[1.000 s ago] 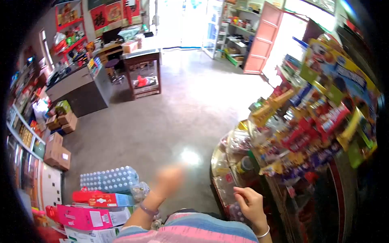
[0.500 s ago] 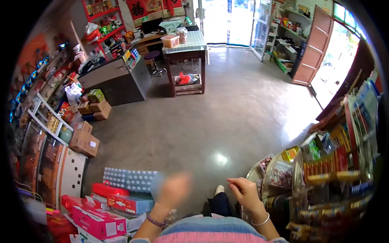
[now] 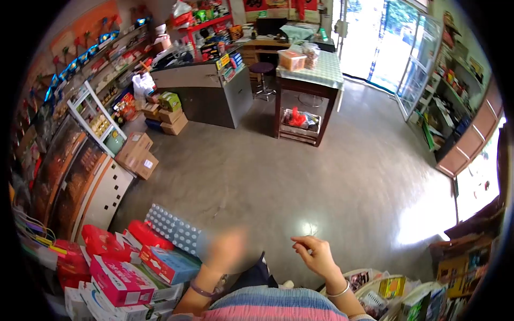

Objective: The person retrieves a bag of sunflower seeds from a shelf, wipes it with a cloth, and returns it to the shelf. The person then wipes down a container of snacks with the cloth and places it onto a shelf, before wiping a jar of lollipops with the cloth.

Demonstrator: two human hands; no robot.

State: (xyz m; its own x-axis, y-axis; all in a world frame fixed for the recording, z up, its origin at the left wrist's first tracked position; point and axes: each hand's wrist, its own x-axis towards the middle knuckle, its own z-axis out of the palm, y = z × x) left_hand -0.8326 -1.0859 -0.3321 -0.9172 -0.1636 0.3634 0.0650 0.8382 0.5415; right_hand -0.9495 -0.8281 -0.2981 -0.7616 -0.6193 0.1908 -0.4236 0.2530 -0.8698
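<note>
My left hand [image 3: 226, 250] is a smear in front of my body, beside stacked packages. Its fingers cannot be made out, nor whether it holds anything. A dark bangle circles that wrist. My right hand [image 3: 315, 254] hovers over the floor with fingers loosely bent and apart, nothing between them. A pale bangle [image 3: 338, 290] is on the right wrist. Close to my left hand lie a grey polka-dot box [image 3: 174, 229], a blue and red box [image 3: 170, 264] and a pink box [image 3: 122, 281].
Cardboard boxes [image 3: 137, 155] stand by a glass-fronted display case [image 3: 101, 187] at left. Farther off are a grey counter [image 3: 201, 96], a purple stool [image 3: 261, 68] and a table with a checked cloth [image 3: 321, 69]. Packaged goods [image 3: 392, 287] fill trays at lower right. A glass door [image 3: 417, 64] stands open.
My view has turned to the right and tipped, so the counter and table sit further right in the picture. Both hands keep nearly the same place before my body.
</note>
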